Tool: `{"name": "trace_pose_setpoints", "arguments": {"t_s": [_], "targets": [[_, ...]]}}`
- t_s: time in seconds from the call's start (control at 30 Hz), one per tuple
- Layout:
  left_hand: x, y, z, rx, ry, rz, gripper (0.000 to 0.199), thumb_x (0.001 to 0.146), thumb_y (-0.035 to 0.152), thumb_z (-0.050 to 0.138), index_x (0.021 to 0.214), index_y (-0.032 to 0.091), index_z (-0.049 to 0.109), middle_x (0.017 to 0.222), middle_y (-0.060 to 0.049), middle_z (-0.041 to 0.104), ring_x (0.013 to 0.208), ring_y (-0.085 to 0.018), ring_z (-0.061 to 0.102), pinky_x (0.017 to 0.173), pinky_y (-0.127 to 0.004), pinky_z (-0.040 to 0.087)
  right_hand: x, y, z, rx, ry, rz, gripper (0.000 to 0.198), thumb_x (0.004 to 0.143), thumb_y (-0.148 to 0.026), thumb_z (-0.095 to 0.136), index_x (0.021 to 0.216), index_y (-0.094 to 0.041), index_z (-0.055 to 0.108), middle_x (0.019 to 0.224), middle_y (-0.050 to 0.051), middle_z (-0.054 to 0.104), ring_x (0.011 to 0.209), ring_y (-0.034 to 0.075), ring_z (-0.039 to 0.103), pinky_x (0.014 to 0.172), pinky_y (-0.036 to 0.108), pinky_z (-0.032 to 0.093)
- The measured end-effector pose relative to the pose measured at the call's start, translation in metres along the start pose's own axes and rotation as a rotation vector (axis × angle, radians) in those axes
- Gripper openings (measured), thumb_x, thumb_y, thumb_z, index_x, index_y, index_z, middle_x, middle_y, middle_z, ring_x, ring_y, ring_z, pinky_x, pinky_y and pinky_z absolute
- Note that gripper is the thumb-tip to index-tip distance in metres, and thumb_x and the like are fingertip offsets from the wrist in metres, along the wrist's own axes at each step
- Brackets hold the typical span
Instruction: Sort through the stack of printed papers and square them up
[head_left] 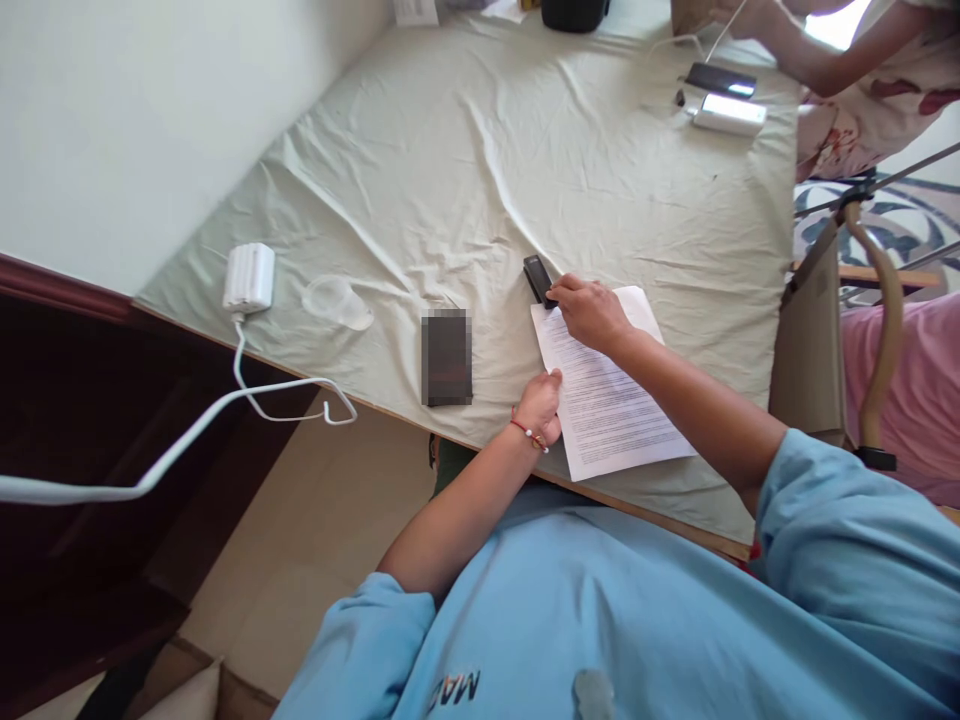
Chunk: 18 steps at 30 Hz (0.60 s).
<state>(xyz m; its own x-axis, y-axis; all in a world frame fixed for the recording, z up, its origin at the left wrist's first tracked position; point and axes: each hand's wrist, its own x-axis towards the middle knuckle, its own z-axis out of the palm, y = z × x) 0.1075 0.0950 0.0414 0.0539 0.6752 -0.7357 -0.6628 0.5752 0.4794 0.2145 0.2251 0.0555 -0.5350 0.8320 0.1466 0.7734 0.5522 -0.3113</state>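
Note:
Printed sheets of white paper (622,420) lie at the table's front edge, a little askew, with lines of text facing up. My left hand (540,405), a red beaded bracelet at its wrist, pinches their left edge with the thumb on top. At the top left corner of the sheets is a small black stapler (537,278). The fingers of my right hand (592,312) are closed on its near end, and the forearm crosses over the paper. Whether the corner sits between the stapler's jaws is hidden.
Left of the paper lie a dark pixelated rectangle (448,358), a clear plastic piece (337,302) and a white charging block (250,277) with a trailing cable. Two devices (729,115) lie at the far right, near another person's arms (799,50). A chair (814,340) stands right.

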Motion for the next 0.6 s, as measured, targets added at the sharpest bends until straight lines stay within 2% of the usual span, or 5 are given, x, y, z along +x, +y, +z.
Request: {"name": "trace_pose_setpoints", "arguments": {"t_s": [0.1,0.23,0.33,0.5,0.6], "targets": [[-0.004,0.003,-0.012,0.065,-0.047,-0.055,0.013,0.096,0.015,0.060,0.100,0.012,0.073,0.085,-0.012,0.080,0.099,-0.028,0.078,0.098,-0.046,0.061,0.011,0.010,-0.011,0.052,-0.037,-0.046,0.051,0.093,-0.005,0.042,0.133,-0.020,0.070,0.139,0.009,0.066,0.113,0.025,0.063,0.094,0.038,0.049],[-0.008,0.010,-0.041,0.161,-0.151,-0.135,0.008,0.089,0.019,0.075,0.089,0.011,0.075,0.083,-0.014,0.079,0.095,-0.031,0.078,0.094,-0.046,0.061,0.035,0.023,-0.023,-0.088,-0.162,-0.252,0.073,0.083,0.000,0.048,0.149,-0.027,0.060,0.162,0.006,0.049,0.133,0.030,0.051,0.098,0.041,0.048],[-0.010,0.016,-0.063,0.162,-0.179,-0.130,0.013,0.082,0.020,0.083,0.088,0.011,0.076,0.081,-0.013,0.079,0.093,-0.032,0.078,0.095,-0.049,0.060,0.051,0.021,-0.025,-0.226,-0.291,-0.333,0.069,0.086,-0.002,0.048,0.147,-0.032,0.062,0.168,0.002,0.041,0.132,0.029,0.051,0.092,0.040,0.049],[-0.016,0.023,-0.083,0.203,-0.164,-0.071,0.015,0.080,0.023,0.085,0.086,0.012,0.076,0.078,-0.012,0.078,0.092,-0.031,0.077,0.096,-0.047,0.059,0.073,0.015,-0.012,-0.299,-0.298,-0.279,0.046,0.094,-0.013,0.051,0.131,-0.030,0.070,0.151,0.006,0.057,0.121,0.028,0.056,0.084,0.039,0.049],[-0.021,0.023,-0.086,0.278,-0.152,0.020,0.024,0.080,0.032,0.087,0.086,0.011,0.076,0.080,-0.013,0.079,0.091,-0.030,0.076,0.093,-0.043,0.058,0.080,0.015,-0.005,-0.223,-0.279,-0.197,0.048,0.093,-0.011,0.051,0.134,-0.027,0.069,0.150,0.009,0.057,0.122,0.030,0.057,0.089,0.041,0.051]]}}
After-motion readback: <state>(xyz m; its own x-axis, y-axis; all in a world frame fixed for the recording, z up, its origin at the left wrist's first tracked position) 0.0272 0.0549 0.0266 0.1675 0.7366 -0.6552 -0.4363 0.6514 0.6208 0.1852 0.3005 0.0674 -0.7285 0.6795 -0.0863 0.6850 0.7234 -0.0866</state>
